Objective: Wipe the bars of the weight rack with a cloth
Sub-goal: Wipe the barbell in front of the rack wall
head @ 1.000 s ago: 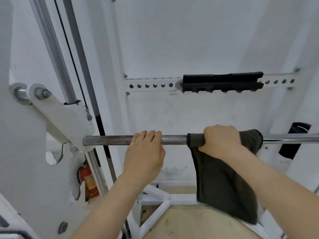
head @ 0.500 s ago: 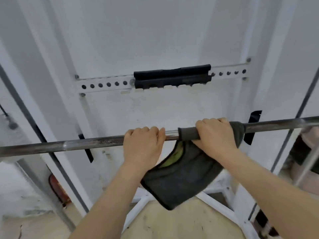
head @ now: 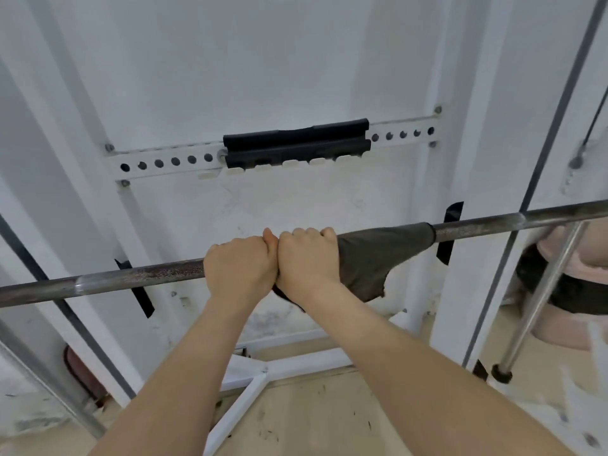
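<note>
Dark grey cloth (head: 378, 258) wraps a worn steel bar (head: 141, 274), the right hand (head: 307, 261) curled round it, the left hand (head: 241, 268) gripping bare bar alongside, knuckles touching; wiping well likely needs firm, even pressure lengthwise.

black pad (head: 296, 143) on perforated strip (head: 164, 161) | black tape strip (head: 444, 248) below-right | person (head: 589, 258) at far right

Only two bare arms of the person are seen: the left forearm (head: 184, 366) and the right forearm (head: 411, 366), both slim and smooth, uncovered down to the picture's lower edge. The left hand (head: 241, 268) and the right hand (head: 307, 258) are also bare, with rounded knuckles.
</note>
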The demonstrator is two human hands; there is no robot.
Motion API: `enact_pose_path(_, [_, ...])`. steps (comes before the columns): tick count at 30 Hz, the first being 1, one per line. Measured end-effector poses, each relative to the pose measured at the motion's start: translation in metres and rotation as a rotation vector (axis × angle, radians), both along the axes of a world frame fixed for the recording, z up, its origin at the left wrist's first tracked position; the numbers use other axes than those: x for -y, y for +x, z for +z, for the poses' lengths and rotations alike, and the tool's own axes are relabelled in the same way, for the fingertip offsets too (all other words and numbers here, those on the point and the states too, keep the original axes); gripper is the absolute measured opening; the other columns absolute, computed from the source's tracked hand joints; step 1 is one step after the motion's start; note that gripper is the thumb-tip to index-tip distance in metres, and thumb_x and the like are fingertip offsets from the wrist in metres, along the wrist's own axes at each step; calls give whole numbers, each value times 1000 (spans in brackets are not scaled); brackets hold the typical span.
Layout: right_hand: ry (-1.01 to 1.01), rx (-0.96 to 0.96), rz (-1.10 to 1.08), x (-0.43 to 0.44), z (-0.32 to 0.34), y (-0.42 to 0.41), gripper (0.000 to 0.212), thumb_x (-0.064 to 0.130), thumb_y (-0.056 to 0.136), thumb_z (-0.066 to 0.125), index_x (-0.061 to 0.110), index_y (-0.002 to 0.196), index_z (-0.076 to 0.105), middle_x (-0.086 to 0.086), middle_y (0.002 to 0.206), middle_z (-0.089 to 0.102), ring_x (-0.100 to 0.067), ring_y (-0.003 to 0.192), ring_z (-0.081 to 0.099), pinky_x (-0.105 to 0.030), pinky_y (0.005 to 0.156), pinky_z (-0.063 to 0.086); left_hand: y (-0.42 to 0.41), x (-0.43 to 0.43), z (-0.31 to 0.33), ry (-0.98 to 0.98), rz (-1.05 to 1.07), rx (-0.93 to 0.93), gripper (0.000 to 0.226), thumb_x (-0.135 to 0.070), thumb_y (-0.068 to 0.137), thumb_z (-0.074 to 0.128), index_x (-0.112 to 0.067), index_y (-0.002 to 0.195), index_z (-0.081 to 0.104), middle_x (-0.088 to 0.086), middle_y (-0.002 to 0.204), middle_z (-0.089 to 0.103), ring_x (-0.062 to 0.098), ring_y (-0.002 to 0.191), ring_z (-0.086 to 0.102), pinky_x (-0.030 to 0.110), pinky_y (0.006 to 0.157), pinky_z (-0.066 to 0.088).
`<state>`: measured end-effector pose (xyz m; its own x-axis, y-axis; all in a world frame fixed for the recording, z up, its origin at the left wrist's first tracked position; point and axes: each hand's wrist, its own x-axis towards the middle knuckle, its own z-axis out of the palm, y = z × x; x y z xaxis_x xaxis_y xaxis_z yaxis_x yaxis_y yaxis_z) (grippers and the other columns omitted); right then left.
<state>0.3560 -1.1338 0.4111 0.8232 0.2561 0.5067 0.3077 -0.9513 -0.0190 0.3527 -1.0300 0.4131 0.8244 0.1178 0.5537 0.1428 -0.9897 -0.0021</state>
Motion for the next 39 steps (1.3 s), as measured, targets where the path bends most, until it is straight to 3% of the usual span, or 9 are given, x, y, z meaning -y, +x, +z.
enact_pose_path(4, [-64, 83, 67, 47, -5, 3, 16, 33, 87, 56, 19, 96, 55, -1, 91, 62, -25, 87, 58, -38, 79, 35, 1, -5, -2, 101, -39, -53, 64, -36, 96, 9, -14, 92, 68, -1, 59, 43, 24, 50, 36, 32, 55, 23])
enact_pose_path(8, [-92, 33, -209, 158, -3, 10, 24, 36, 77, 67, 20, 86, 53, -2, 87, 63, -29, 88, 59, -39, 83, 37, -4, -1, 3, 110, -61, -59, 59, -29, 95, 7, -20, 96, 65, -4, 54, 35, 20, 46, 26, 35, 63, 23])
enact_pose_path(12, [-50, -28, -435, 187, 2, 18, 18, 38, 79, 64, 24, 81, 52, 0, 88, 64, -27, 92, 59, -38, 88, 37, -16, -3, -2, 51, -138, 33, 65, -32, 93, 3, -14, 75, 63, 2, 62, 56, 29, 60, 48, 37, 66, 30])
enact_pose_path(14, [-73, -58, -471, 164, 3, 20, 11, 30, 81, 59, 22, 88, 58, 0, 94, 66, -26, 95, 59, -38, 92, 36, -16, 11, -1, -35, -185, -12, 49, -35, 96, 18, -17, 86, 62, 2, 81, 62, 29, 81, 56, 42, 79, 35])
enact_pose_path(18, [-25, 71, -253, 128, -12, 13, 18, 31, 78, 60, 20, 92, 57, 2, 92, 63, -26, 91, 59, -42, 92, 37, -22, 88, -5, -21, -415, -165, 45, -39, 85, 46, -20, 127, 43, 1, 117, 53, 25, 112, 46, 45, 103, 27])
enact_pose_path(23, [-73, 203, 8, 201, -20, 17, 27, 31, 81, 47, 19, 103, 57, 5, 91, 60, -21, 90, 58, -37, 89, 42, -14, 162, 6, -142, -572, -70, 38, -31, 87, 42, -23, 125, 46, -2, 123, 51, 21, 115, 43, 36, 100, 31])
enact_pose_path(27, [-151, 199, -49, 269, -25, 27, 39, 37, 80, 60, 22, 116, 54, 4, 102, 60, -21, 99, 57, -37, 93, 40, -6, 210, 2, -51, -638, -20, 41, -32, 94, 41, -17, 132, 47, 6, 150, 33, 24, 138, 27, 41, 113, 24])
enact_pose_path(34, [-39, 192, -239, 399, -28, 43, 47, 32, 75, 65, 17, 119, 53, -3, 112, 60, -24, 113, 52, -39, 105, 33, 20, 340, 0, 121, -615, -170, 61, -44, 98, 34, -13, 149, 23, 5, 146, 40, 25, 133, 37, 47, 117, 12])
enact_pose_path(39, [80, 194, -321, 459, -44, 41, 62, 25, 84, 61, 8, 141, 41, -7, 147, 44, -23, 144, 29, -42, 117, 21, 36, 440, 7, 20, -666, -231, 56, -39, 99, 34, -10, 146, 29, 6, 146, 41, 23, 136, 33, 44, 116, 18])
